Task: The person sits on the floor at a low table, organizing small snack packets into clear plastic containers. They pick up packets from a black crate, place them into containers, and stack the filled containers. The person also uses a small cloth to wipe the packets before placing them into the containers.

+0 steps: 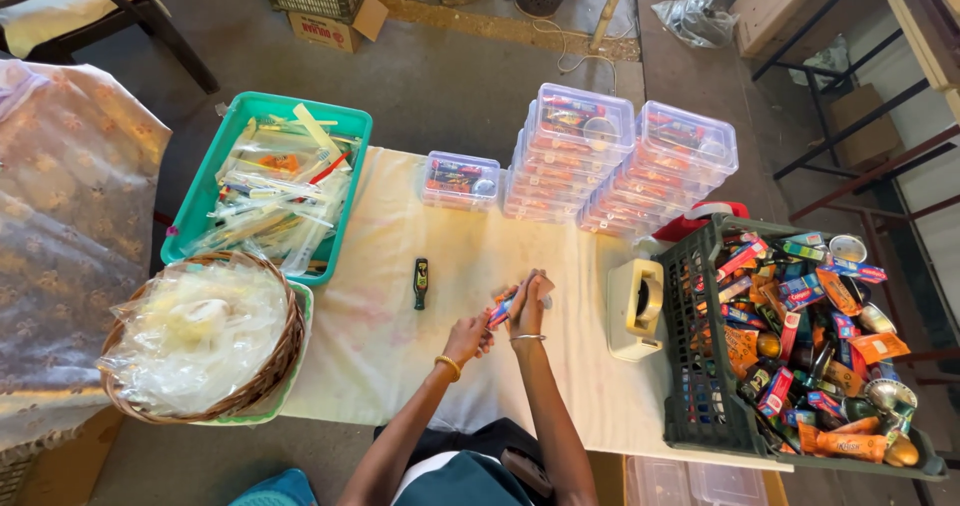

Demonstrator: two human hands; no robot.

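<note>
Small red-and-blue packet (503, 308) sits pinched between both my hands near the front middle of the pale cloth-covered table (400, 256). From my left: a wicker basket of clear plastic bags (200, 338) at about nine o'clock, and a teal plastic tray of wrapped sticks (268, 186) at ten o'clock. A small black tool (421, 283) lies just left of my hands. My left hand (468, 338) grips the packet's lower end; my right hand (528, 304) closes over its upper end. Stacked clear lidded boxes (620, 161) stand at one o'clock, and a dark green crate of mixed packets (800, 341) at three o'clock.
</note>
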